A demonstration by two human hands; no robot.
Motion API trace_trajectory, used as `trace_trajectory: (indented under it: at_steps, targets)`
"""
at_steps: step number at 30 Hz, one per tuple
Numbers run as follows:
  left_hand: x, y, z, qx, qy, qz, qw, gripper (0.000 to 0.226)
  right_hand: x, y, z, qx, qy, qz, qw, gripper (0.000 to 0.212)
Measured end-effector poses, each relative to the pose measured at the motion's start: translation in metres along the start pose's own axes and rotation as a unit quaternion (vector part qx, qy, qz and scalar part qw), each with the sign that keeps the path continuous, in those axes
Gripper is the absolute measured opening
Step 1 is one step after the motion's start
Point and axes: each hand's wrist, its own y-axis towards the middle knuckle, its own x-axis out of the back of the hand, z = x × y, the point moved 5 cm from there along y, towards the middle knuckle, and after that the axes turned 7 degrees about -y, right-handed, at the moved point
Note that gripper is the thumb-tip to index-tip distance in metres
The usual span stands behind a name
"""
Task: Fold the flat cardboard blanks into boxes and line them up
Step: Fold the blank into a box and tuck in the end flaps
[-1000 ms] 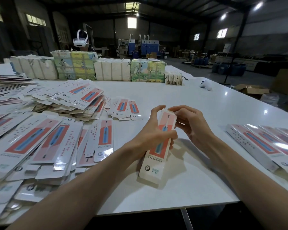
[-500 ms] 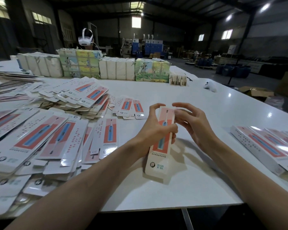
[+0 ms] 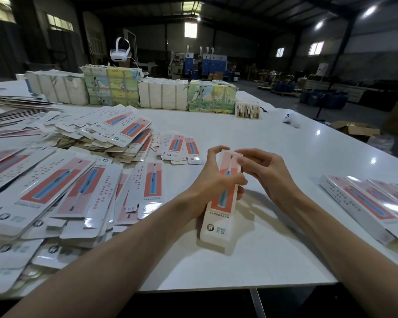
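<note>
The box (image 3: 221,203) runs lengthwise away from the person, its logo end nearest and low over the surface (image 3: 262,260), its far end leaning a little right. Whether the near end touches the surface is hard to tell. The left hand (image 3: 213,182) wraps the box's middle from the left, fingers curled round it. The right hand (image 3: 264,171), just right of the box, pinches the far end's right corner with half-curled fingers, so it is the hand placed to close the end flap. That flap is hidden behind the fingertips; tucked or not, I cannot tell. Left of the box sprawl flat blanks (image 3: 55,191); right of it lies a row of finished boxes (image 3: 365,203), cut off by the frame.
</note>
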Motion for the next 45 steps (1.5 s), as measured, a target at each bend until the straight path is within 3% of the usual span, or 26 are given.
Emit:
trace_trajectory:
  at_steps: [3, 5, 8, 11, 14, 18, 20, 23, 26, 29, 31, 37, 39, 43, 45]
  targets:
    - [-0.002, 0.003, 0.004, 0.016, -0.055, -0.009, 0.998, 0.075, -0.005, -0.001, 0.001, 0.010, -0.025, -0.007, 1.000, 0.022]
    - [-0.003, 0.006, 0.005, 0.036, -0.096, -0.027, 0.994, 0.069, -0.007, -0.002, 0.007, 0.036, -0.106, -0.029, 0.993, 0.028]
    - [-0.002, 0.005, 0.000, 0.018, -0.167, -0.036, 0.985, 0.029, -0.012, -0.006, 0.016, 0.078, -0.284, -0.045, 0.955, 0.025]
    - [0.000, 0.006, -0.001, 0.038, -0.248, -0.027, 0.968, 0.037, -0.026, -0.012, 0.018, 0.063, -0.382, 0.004, 0.922, 0.037]
    - [-0.001, 0.007, 0.001, 0.074, -0.254, -0.038, 0.963, 0.060, -0.040, -0.014, 0.019, 0.050, -0.521, 0.048, 0.851, 0.061]
    - [0.000, 0.006, -0.004, 0.039, -0.144, -0.024, 0.989, 0.055, -0.034, -0.020, 0.028, 0.034, -0.492, 0.014, 0.870, 0.060]
    - [0.003, 0.003, -0.005, -0.017, 0.041, -0.007, 0.999, 0.043, -0.016, -0.025, 0.034, 0.031, -0.501, -0.017, 0.865, 0.055]
    - [0.002, 0.001, 0.004, -0.075, 0.315, 0.018, 0.946, 0.027, 0.028, -0.035, 0.033, -0.032, -0.547, -0.032, 0.836, 0.051]
    - [-0.005, -0.001, 0.010, -0.088, 0.385, 0.055, 0.917, 0.023, 0.074, -0.055, 0.025, -0.125, -0.624, -0.022, 0.771, 0.041]
    - [-0.006, -0.001, 0.008, -0.091, 0.394, 0.071, 0.912, 0.022, 0.111, -0.075, 0.020, -0.173, -0.732, -0.030, 0.658, 0.045]
    - [-0.007, -0.002, 0.008, -0.095, 0.411, 0.077, 0.903, 0.024, 0.124, -0.084, 0.023, -0.186, -0.757, -0.042, 0.625, 0.047]
    - [-0.008, -0.002, 0.009, -0.097, 0.426, 0.076, 0.896, 0.025, 0.127, -0.085, 0.026, -0.194, -0.768, -0.052, 0.609, 0.043]
    - [-0.008, -0.001, 0.011, -0.098, 0.424, 0.075, 0.897, 0.024, 0.113, -0.070, 0.030, -0.168, -0.764, -0.058, 0.620, 0.044]
    - [-0.007, -0.002, 0.009, -0.093, 0.402, 0.050, 0.909, 0.022, 0.055, -0.022, 0.032, -0.104, -0.665, -0.063, 0.737, 0.041]
    - [-0.005, -0.004, 0.005, -0.094, 0.375, 0.020, 0.922, 0.021, 0.025, -0.005, 0.026, -0.089, -0.623, -0.054, 0.776, 0.034]
